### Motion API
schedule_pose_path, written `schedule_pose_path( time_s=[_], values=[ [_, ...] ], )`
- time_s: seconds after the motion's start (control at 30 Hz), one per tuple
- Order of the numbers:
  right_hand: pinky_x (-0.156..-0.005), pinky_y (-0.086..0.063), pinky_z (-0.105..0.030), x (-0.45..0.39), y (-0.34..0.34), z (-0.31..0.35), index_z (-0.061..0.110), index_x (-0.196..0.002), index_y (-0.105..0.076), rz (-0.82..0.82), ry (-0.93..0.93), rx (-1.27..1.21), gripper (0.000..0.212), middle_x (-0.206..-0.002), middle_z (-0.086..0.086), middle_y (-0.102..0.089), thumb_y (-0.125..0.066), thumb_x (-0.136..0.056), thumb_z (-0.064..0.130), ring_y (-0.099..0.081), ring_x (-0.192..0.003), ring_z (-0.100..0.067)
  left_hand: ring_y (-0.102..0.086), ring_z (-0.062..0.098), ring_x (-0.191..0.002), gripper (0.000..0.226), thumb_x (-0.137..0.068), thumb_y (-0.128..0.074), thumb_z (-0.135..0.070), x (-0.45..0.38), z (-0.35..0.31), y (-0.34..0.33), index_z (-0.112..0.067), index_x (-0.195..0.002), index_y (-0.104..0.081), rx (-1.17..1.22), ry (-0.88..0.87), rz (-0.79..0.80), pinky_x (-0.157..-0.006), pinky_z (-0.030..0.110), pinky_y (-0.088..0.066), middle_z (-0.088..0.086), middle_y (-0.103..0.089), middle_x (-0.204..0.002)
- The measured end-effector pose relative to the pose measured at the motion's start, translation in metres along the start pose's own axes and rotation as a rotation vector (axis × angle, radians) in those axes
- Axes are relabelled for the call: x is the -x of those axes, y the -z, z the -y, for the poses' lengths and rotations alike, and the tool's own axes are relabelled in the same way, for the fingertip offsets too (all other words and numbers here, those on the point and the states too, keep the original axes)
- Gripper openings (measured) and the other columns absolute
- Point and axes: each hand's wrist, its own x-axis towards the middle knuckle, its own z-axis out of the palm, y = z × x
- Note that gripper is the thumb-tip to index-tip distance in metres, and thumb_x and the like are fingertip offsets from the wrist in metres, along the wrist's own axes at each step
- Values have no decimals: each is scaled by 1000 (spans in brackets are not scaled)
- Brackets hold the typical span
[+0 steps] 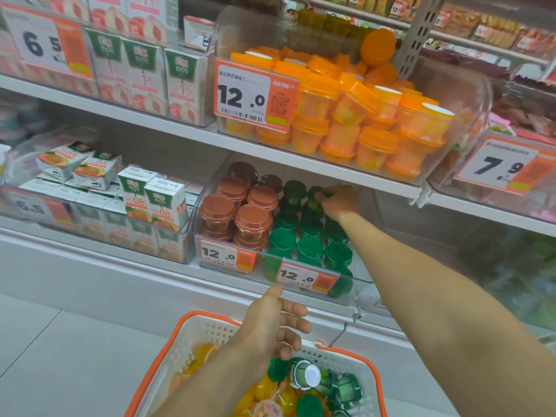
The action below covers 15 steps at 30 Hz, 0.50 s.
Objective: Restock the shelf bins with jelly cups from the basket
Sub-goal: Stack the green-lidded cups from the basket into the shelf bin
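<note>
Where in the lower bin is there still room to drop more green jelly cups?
Bare room lies in the lower bin along its right wall, right of the green cups and under the right hand's forearm. The brown cups on the left are stacked tight. The upper orange bin is heaped full.

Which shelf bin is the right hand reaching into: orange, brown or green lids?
The right hand is at the back of the green-lidded jelly cups in the clear lower-shelf bin, right of the brown-lidded cups, below the orange-lidded cups.
</note>
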Motion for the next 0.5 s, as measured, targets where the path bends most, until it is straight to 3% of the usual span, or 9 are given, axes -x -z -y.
schedule_pose_path(
  time_s=[0.5],
  values=[
    [-101, -44, -30, 6, 4, 3, 15, -133, -62, -4, -37, -54, 43, -137, -8, -61, -58, -98, 39, -60, -120, -26, -48, 21, -43, 58, -107, -30, -43, -1, 4, 0, 0, -93, -66, -64, 0, -7, -41, 22, -29, 13, -67, -66]
  ],
)
